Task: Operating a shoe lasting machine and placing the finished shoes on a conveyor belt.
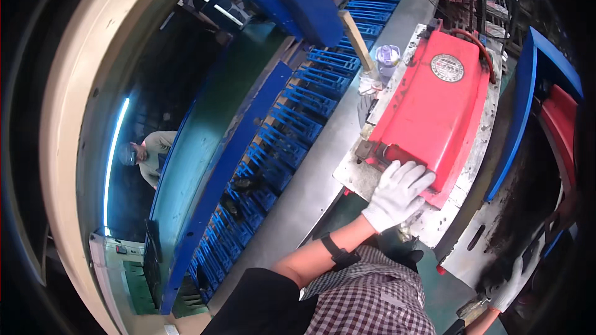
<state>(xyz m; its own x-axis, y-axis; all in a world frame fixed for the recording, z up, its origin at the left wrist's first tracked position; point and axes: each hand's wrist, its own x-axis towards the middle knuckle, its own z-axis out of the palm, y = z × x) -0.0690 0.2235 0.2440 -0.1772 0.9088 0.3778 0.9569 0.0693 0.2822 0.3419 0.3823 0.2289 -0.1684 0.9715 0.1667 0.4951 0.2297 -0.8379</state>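
1. Currently, left hand (pixel 400 197), white knit glove, at 4 o'clock from view centre: palm down, fingers extended and slightly apart, resting on the near end of the red machine cover (pixel 428 108); not wrapped around it.
2. Right hand (pixel 513 282), also gloved, farther out at 4 o'clock, beside the dark-smeared pale metal panel (pixel 475 226). Blurred and dim; cannot tell whether it is open or gripping.
3. Red machine cover at 2 to 3 o'clock, lying lengthwise on the stained white slab (pixel 354 174). Round silver emblem (pixel 447 68) on its upper face; dark-red hose (pixel 478 43) along its far end.
4. Black wristwatch (pixel 337 250) on left wrist, 5 o'clock; checked apron (pixel 372 301) just below.
5. Purple-and-white cup (pixel 387 59) between 1 and 2 o'clock, near the slab's edge; wooden bar (pixel 357 40) leaning just beside it.
6. Blue-sided bin (pixel 528 105) at 3 o'clock; second red part (pixel 560 123) within its frame.
7. Blue slatted rack (pixel 282 127) runs from 1 to 7 o'clock.
8. Co-worker (pixel 152 155) at 9 o'clock, near lit tube (pixel 116 167).
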